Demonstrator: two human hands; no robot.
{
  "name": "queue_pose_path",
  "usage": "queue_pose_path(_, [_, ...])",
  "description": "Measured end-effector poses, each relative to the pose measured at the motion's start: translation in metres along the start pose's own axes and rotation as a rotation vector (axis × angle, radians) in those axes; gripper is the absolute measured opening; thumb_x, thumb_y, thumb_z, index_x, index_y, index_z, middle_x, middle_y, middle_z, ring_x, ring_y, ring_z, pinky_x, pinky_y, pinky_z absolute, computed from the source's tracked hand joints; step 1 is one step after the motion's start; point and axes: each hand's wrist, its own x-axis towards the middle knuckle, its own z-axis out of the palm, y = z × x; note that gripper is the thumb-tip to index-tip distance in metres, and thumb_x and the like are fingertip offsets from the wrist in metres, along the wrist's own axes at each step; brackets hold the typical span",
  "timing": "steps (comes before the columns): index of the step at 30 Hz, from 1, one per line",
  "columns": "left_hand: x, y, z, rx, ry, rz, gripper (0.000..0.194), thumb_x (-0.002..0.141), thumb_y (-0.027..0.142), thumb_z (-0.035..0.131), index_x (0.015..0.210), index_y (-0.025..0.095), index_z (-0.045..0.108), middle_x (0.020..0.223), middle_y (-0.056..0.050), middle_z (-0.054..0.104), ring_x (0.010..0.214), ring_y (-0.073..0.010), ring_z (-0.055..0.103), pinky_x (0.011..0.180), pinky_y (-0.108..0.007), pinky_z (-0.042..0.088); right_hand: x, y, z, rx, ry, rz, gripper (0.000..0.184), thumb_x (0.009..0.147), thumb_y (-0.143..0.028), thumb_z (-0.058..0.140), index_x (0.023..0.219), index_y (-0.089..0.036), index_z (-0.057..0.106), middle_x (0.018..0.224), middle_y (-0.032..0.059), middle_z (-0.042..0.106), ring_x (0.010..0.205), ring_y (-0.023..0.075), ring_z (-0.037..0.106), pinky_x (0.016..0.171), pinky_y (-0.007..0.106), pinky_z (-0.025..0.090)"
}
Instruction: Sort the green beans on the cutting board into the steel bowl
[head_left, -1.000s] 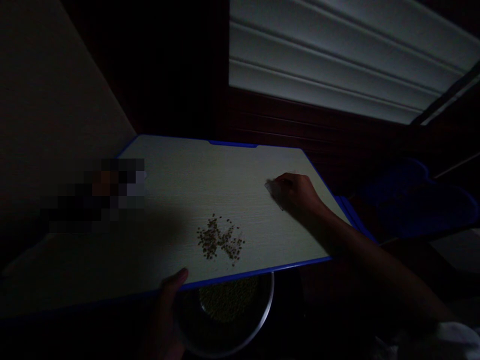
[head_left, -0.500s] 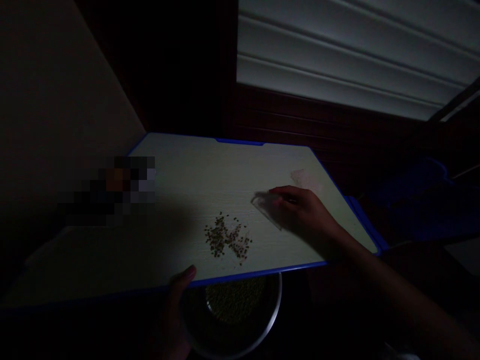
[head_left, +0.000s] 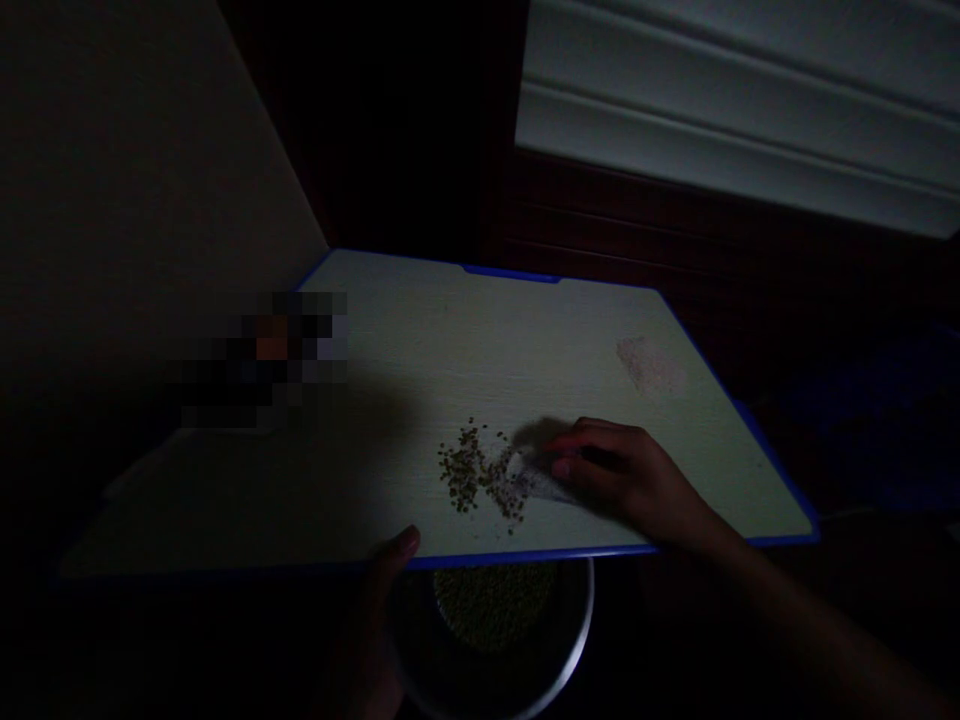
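My right hand is closed in a pinch on a thin, clear flat piece, perhaps plastic, its near edge beside a scatter of small greenish-brown beans or seeds. They lie on a pale board-like tabletop with a blue rim. My left hand rests at the front edge, its thumb hooked over the top; its other fingers are hidden in the dark below. Under that edge is a round metal bowl holding many small green beans.
A pinkish patch marks the tabletop's right side. A blurred-out, pixelated area covers its left end. Behind stand a pale wall, dark wood and a white slatted panel. A blue object sits in shadow at right.
My right hand has drawn the clear piece nearer and lower, up against the scattered beans. The view has shifted, so the tabletop appears further right. My left thumb stays on the edge.
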Motion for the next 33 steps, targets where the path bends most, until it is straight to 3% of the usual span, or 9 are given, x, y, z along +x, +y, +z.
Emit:
queue_pose_path(4, [0.000,-0.010,-0.008,0.001,-0.025,-0.033,0.045,0.075,0.045,0.071,0.116,0.026,0.070,0.138,-0.010,0.070,0.132,-0.0371,0.060,0.115,-0.053,0.041,-0.005,0.010,0.002,-0.007,0.088,0.054,0.017,0.096,-0.033,0.064,0.107,-0.026,0.076,0.089,0.0016,0.070,0.077,0.0149,0.064,0.067,0.030,0.049])
queue_pose_path(7, [0.000,-0.011,-0.013,0.062,-0.075,-0.051,0.052,0.074,0.043,0.071,0.123,0.027,0.066,0.150,-0.010,0.061,0.142,-0.0368,0.050,0.121,-0.053,0.032,-0.010,0.013,0.004,-0.003,0.150,0.074,0.019,0.098,-0.032,0.062,0.110,-0.028,0.076,0.095,0.0024,0.071,0.082,0.0160,0.065,0.072,0.031,0.051])
queue_pose_path(11, [-0.005,0.010,-0.011,0.138,0.015,-0.083,0.052,0.061,0.038,0.072,0.111,0.024,0.068,0.143,-0.015,0.065,0.148,-0.0425,0.039,0.123,-0.058,0.026,-0.012,0.014,0.005,-0.021,0.221,0.094,0.019,0.098,-0.031,0.061,0.110,-0.028,0.075,0.097,0.0034,0.072,0.086,0.0170,0.066,0.075,0.032,0.052])
queue_pose_path(14, [-0.011,0.036,0.000,0.141,0.104,-0.134,0.032,0.064,0.034,0.065,0.095,0.027,0.067,0.127,-0.013,0.074,0.153,-0.0383,0.031,0.122,-0.056,0.030,-0.013,0.010,0.005,-0.034,0.160,0.072,0.017,0.097,-0.032,0.063,0.107,-0.026,0.076,0.091,0.0026,0.071,0.081,0.0159,0.065,0.072,0.031,0.051])
queue_pose_path(19, [-0.023,0.066,0.019,0.079,0.173,-0.227,0.014,0.066,0.028,0.063,0.080,0.028,0.063,0.116,-0.013,0.077,0.145,-0.0389,0.045,0.116,-0.054,0.041,-0.015,0.006,0.005,-0.001,0.138,0.100,0.016,0.096,-0.030,0.065,0.104,-0.026,0.077,0.090,0.0015,0.071,0.076,0.0139,0.064,0.067,0.027,0.049])
queue_pose_path(23, [-0.025,0.063,0.021,-0.056,0.126,-0.326,0.018,0.072,0.034,0.065,0.088,0.026,0.066,0.104,-0.010,0.081,0.129,-0.0383,0.062,0.113,-0.055,0.044,-0.014,0.009,0.007,-0.027,0.196,0.115,0.017,0.096,-0.031,0.066,0.107,-0.026,0.077,0.095,0.0021,0.074,0.083,0.0154,0.067,0.073,0.028,0.051])
queue_pose_path(26, [-0.020,0.051,0.017,-0.038,0.104,-0.273,0.023,0.071,0.036,0.068,0.093,0.027,0.069,0.110,-0.008,0.080,0.129,-0.0376,0.062,0.113,-0.054,0.044,-0.011,0.010,0.008,-0.064,0.204,0.105,0.018,0.095,-0.031,0.067,0.110,-0.026,0.076,0.096,0.0025,0.075,0.084,0.0154,0.068,0.076,0.029,0.052])
queue_pose_path(29, [-0.017,0.042,0.014,0.031,0.189,-0.147,0.022,0.068,0.036,0.070,0.088,0.028,0.071,0.115,-0.008,0.079,0.140,-0.0380,0.052,0.115,-0.052,0.043,-0.011,0.009,0.007,-0.027,0.146,0.077,0.015,0.095,-0.031,0.067,0.105,-0.025,0.077,0.093,0.0016,0.074,0.080,0.0137,0.067,0.073,0.027,0.051])
queue_pose_path(33, [-0.017,0.042,0.012,0.117,0.146,-0.048,0.019,0.069,0.039,0.071,0.085,0.028,0.072,0.115,-0.009,0.079,0.147,-0.0379,0.042,0.121,-0.053,0.034,-0.017,0.005,0.004,0.022,0.067,0.060,0.011,0.093,-0.029,0.069,0.099,-0.026,0.078,0.090,0.0003,0.073,0.078,0.0129,0.066,0.070,0.026,0.051])
